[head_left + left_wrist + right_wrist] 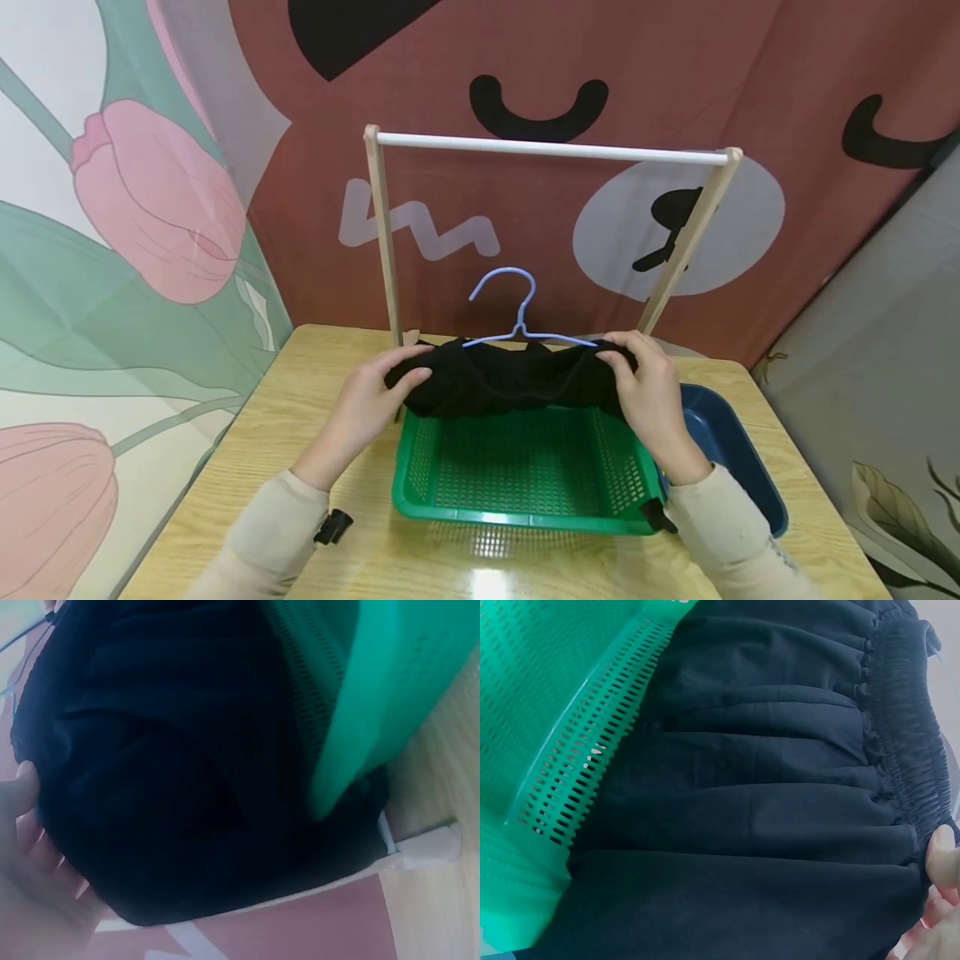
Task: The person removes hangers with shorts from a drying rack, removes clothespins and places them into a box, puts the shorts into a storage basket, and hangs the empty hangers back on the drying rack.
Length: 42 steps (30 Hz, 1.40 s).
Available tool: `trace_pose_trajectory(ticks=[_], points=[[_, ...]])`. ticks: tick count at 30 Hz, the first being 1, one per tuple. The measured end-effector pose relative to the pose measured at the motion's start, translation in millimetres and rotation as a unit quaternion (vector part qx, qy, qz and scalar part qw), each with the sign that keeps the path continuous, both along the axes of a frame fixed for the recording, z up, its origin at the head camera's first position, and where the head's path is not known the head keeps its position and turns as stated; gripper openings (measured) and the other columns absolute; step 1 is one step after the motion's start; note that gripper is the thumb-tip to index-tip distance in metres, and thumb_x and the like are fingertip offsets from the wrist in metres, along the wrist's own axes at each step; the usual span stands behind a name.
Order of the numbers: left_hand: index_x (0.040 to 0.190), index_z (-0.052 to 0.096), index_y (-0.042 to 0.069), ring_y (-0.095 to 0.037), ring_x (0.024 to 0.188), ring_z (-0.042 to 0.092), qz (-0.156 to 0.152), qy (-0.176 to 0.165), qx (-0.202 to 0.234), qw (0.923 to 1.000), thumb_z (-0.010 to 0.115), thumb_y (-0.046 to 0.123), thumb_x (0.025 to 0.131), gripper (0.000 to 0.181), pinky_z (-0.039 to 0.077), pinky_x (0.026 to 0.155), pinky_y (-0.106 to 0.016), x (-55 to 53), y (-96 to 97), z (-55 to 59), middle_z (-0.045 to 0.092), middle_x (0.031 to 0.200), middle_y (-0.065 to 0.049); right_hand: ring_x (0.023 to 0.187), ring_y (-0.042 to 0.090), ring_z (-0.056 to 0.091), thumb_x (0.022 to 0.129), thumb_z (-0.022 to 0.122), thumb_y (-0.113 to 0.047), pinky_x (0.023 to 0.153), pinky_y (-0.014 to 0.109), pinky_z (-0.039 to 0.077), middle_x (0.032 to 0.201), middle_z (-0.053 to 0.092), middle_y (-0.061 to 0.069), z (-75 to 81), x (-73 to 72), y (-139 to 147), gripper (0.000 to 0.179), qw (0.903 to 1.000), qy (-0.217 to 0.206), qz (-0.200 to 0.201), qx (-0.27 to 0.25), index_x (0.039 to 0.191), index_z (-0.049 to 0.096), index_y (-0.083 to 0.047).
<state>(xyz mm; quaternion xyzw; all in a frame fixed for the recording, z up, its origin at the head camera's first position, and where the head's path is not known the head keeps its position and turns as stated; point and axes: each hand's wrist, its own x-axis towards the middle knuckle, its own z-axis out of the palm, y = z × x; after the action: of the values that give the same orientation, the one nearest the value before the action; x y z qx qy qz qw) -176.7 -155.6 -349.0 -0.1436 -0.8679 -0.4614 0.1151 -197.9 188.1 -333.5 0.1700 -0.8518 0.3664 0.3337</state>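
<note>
A black garment with a gathered elastic waistband (904,727) hangs between both hands, over the far part of a green basket (491,518). At the waistband's left end, my left hand (363,400) grips the cloth between thumb and fingers. My right hand (651,387) pinches the right end, its thumb on the waistband in the right wrist view. A light blue hanger (521,321) stands with its hook upward, its sloping arms running down behind the cloth. The hanger's lower part is hidden. Loose folds of the black garment (165,750) fall beside the basket wall in the left wrist view.
Behind the garment rises a rack with a white rail (551,148) and wooden posts (386,242). A dark blue tray (738,450) lies right of the basket, partly under the right forearm. Everything stands on a wooden table (300,392) against printed cloth hangings.
</note>
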Motion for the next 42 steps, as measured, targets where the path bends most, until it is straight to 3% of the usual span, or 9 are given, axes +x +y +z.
trace_pose_trajectory(ticks=[10,16,21,32,35,37,39,42], points=[[0.116,0.073,0.013,-0.027,0.115,0.062,0.044,0.045,0.017,0.9979,0.07,0.022,0.093,0.025,0.05,0.095,-0.046,-3.3,12.9,3.7,0.068,0.121,-0.009,0.092,0.024,0.064,0.085,0.074,0.002,0.076,0.017,0.042,0.096,0.07,0.012,-0.9,2.3,-1.2,0.013,1.0,0.007,0.004,-0.006,0.098,0.072,0.0],[0.112,0.075,0.009,-0.028,0.119,0.06,0.041,0.082,0.029,0.9953,0.073,0.017,0.091,0.023,0.048,0.098,-0.048,-7.0,19.1,6.5,0.07,0.117,-0.01,0.089,0.023,0.064,0.085,0.074,0.002,0.072,0.015,0.041,0.094,0.071,0.009,-2.2,2.6,-1.8,0.012,0.9999,0.006,0.005,-0.007,0.096,0.072,-0.001],[0.112,0.075,0.011,-0.03,0.126,0.056,0.034,0.09,0.023,0.9951,0.073,0.018,0.091,0.023,0.044,0.103,-0.05,-7.3,26.3,11.6,0.071,0.115,-0.009,0.086,0.023,0.064,0.086,0.073,0.003,0.072,0.015,0.04,0.093,0.071,0.009,-2.7,3.3,-3.1,0.011,0.9999,0.008,0.006,-0.012,0.096,0.072,0.0],[0.111,0.075,0.01,-0.019,0.092,0.067,0.016,0.106,0.017,0.9941,0.072,0.02,0.091,0.023,0.056,0.078,-0.037,-8.3,49.9,18.5,0.073,0.107,-0.004,0.091,0.025,0.066,0.082,0.076,0.003,0.085,0.025,0.047,0.094,0.071,0.009,-5.0,4.6,-9.1,0.011,0.9998,0.011,0.009,-0.014,0.092,0.073,-0.002],[0.11,0.076,0.011,-0.015,0.064,0.059,0.022,0.116,0.011,0.993,0.073,0.019,0.09,0.022,0.052,0.064,-0.031,-9.5,53.6,20.4,0.074,0.104,-0.004,0.091,0.024,0.066,0.083,0.076,0.002,0.08,0.023,0.046,0.095,0.071,0.009,-5.1,5.0,-9.7,0.011,0.9999,0.006,0.007,-0.013,0.093,0.073,-0.002],[0.109,0.076,0.011,-0.014,0.058,0.049,0.028,0.123,0.007,0.992,0.073,0.018,0.09,0.021,0.046,0.058,-0.03,-10.6,54.4,21.3,0.075,0.101,-0.004,0.092,0.024,0.066,0.083,0.076,0.001,0.08,0.021,0.045,0.096,0.071,0.008,-4.8,5.6,-9.4,0.012,0.9999,0.003,0.005,-0.012,0.094,0.073,-0.003],[0.107,0.077,0.011,-0.015,0.061,0.049,0.031,0.128,0.007,0.9912,0.073,0.017,0.089,0.02,0.044,0.058,-0.031,-11.3,54.5,22.3,0.075,0.1,-0.004,0.093,0.024,0.065,0.083,0.076,0.001,0.081,0.021,0.045,0.098,0.071,0.008,-4.1,6.3,-8.7,0.014,0.9999,-0.003,0.005,-0.012,0.096,0.074,-0.003],[0.107,0.077,0.01,-0.018,0.082,0.062,0.032,0.138,0.008,0.9899,0.073,0.016,0.089,0.018,0.052,0.069,-0.034,-12.5,54.0,23.2,0.074,0.102,-0.004,0.096,0.023,0.065,0.084,0.076,0.0,0.085,0.019,0.045,0.1,0.071,0.007,-2.0,6.7,-7.6,0.017,0.9999,-0.009,0.008,-0.009,0.1,0.075,-0.006]])
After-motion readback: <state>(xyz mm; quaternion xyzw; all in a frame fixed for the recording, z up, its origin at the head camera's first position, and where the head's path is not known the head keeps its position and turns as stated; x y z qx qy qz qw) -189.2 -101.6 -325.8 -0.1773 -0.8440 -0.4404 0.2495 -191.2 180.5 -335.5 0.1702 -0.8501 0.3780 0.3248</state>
